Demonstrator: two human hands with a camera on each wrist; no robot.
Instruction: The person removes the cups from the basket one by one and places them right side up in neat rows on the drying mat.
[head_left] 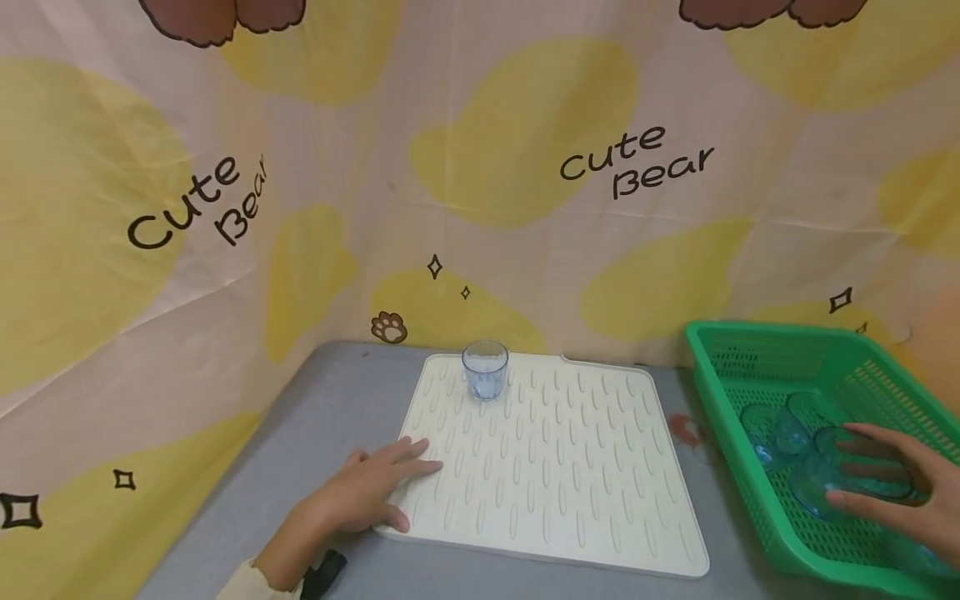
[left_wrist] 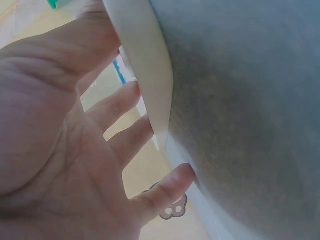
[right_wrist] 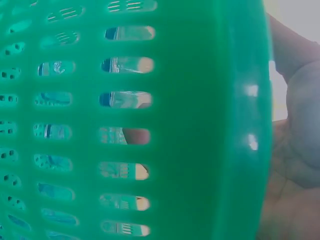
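In the head view, a white ribbed mat [head_left: 555, 475] lies on the grey table. My left hand [head_left: 367, 492] rests at its left edge, fingers spread and thumb at the near corner; the left wrist view shows the fingers along the mat's rim [left_wrist: 145, 65]. One clear glass [head_left: 486, 371] stands on the mat's far left part. On the right, my right hand [head_left: 911, 483] reaches into a green basket [head_left: 757, 508], thumb and fingers around a bluish glass [head_left: 813, 483]. In the right wrist view the basket wall [right_wrist: 195, 125] hides most of that grip.
More bluish glasses [head_left: 772, 429] lie in the basket beside the held one. A patterned cloth [head_left: 510, 167] hangs behind the table and along its left side. A reddish mark [head_left: 684, 429] shows on the table between mat and basket.
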